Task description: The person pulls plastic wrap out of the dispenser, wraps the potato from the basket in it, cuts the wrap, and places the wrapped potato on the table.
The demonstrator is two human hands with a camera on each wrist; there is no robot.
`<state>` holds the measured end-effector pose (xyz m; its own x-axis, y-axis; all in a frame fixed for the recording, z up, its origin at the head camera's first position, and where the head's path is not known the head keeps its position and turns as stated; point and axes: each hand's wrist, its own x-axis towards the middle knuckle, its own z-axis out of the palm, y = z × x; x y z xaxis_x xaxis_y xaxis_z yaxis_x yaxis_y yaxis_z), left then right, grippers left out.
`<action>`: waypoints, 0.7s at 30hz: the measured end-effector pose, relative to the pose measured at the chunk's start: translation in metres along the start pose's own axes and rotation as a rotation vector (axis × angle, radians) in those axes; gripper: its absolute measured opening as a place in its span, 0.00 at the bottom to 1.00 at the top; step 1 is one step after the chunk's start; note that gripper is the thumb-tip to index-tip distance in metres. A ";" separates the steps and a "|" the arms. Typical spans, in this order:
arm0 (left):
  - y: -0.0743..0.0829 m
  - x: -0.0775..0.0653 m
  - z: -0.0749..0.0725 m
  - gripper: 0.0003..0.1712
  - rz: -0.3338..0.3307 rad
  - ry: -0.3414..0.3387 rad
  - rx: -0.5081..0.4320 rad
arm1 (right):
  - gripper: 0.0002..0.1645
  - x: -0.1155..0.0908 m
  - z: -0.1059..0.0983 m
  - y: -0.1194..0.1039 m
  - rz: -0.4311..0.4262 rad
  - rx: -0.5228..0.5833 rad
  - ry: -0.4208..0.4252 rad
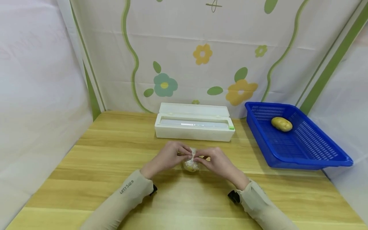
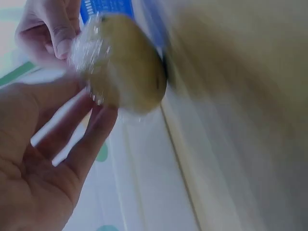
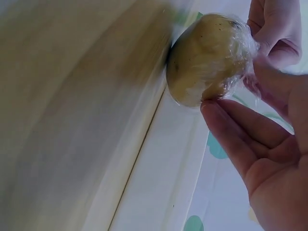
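Note:
A yellow potato [image 1: 191, 168] in clear cling film stands on the wooden table, straight ahead of the person. The film [image 1: 193, 152] is bunched into a neck on top of it. From the left, the left hand [image 1: 168, 156] pinches this neck between thumb and fingers. Opposite it, the right hand [image 1: 219, 163] pinches the same gathered film. Both wrist views show the wrapped potato [image 2: 132, 65] up close, its film wrinkled near the fingertips. In the right wrist view, a right fingertip touches the side of the potato [image 3: 197, 60].
Behind the hands stands a white cling film box [image 1: 195, 133], its lid up and a roll inside. To the right, a blue plastic basket [image 1: 290, 161] holds an unwrapped potato [image 1: 281, 124]. A flower-printed curtain [image 1: 184, 41] hangs behind the wooden table [image 1: 100, 166].

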<state>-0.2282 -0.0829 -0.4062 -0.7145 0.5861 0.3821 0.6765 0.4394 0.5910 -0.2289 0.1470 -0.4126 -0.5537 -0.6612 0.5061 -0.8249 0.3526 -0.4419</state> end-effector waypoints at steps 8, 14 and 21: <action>-0.001 0.000 -0.009 0.14 0.040 -0.154 0.010 | 0.04 0.000 0.000 0.000 0.182 0.085 0.038; -0.001 0.000 -0.011 0.15 0.022 -0.177 0.010 | 0.08 -0.001 0.000 0.002 0.222 0.111 0.058; -0.001 -0.001 -0.014 0.16 0.036 -0.202 0.025 | 0.09 0.001 -0.002 -0.001 0.136 0.004 0.044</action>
<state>-0.2307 -0.0939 -0.3971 -0.6409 0.7256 0.2506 0.7071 0.4308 0.5607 -0.2285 0.1471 -0.4104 -0.6649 -0.5778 0.4733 -0.7415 0.4341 -0.5117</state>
